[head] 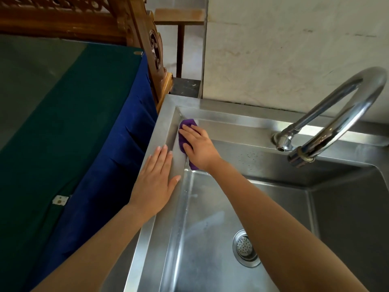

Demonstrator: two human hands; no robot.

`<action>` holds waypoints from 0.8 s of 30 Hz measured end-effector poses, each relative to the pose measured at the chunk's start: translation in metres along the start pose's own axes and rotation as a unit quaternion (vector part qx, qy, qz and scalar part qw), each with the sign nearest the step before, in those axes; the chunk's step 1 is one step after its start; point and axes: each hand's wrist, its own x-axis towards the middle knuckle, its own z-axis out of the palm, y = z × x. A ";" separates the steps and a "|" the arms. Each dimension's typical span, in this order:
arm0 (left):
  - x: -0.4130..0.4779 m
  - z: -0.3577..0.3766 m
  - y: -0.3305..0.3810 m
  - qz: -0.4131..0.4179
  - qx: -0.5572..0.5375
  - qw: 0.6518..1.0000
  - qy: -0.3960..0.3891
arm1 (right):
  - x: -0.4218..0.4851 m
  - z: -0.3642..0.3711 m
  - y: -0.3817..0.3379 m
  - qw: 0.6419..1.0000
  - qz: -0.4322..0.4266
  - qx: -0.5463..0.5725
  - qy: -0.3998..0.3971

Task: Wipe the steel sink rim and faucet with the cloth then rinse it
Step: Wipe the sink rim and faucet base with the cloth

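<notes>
Fingers [190, 133] of the right hand [197, 148] lie straight, pressing the purple cloth [185, 131] against the sink rim [166, 127]; left hand [156, 180] rests flat, steadying.

Right hand [199, 147] presses purple cloth [186, 131] on sink rim [166, 127].
</notes>
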 end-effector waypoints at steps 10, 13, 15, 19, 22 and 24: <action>-0.019 -0.017 0.002 -0.061 -0.148 0.987 -0.032 | -0.075 0.036 -0.017 0.989 -0.071 0.133 0.004; -0.030 -0.019 0.005 -0.066 -0.170 0.982 -0.047 | -0.099 0.043 -0.030 0.982 -0.047 0.183 0.027; -0.035 -0.021 0.013 -0.072 -0.211 0.974 -0.036 | -0.113 0.041 -0.035 0.967 0.000 0.250 0.052; -0.040 -0.021 0.046 -0.052 -0.332 0.941 0.023 | -0.139 0.016 -0.028 0.895 0.159 0.400 0.113; -0.029 -0.022 0.078 -0.133 -0.543 0.829 -0.013 | -0.149 -0.016 -0.017 0.844 0.185 0.484 0.135; -0.017 -0.021 0.098 -0.166 -0.629 0.758 -0.050 | -0.153 -0.034 -0.012 0.843 0.183 0.490 0.129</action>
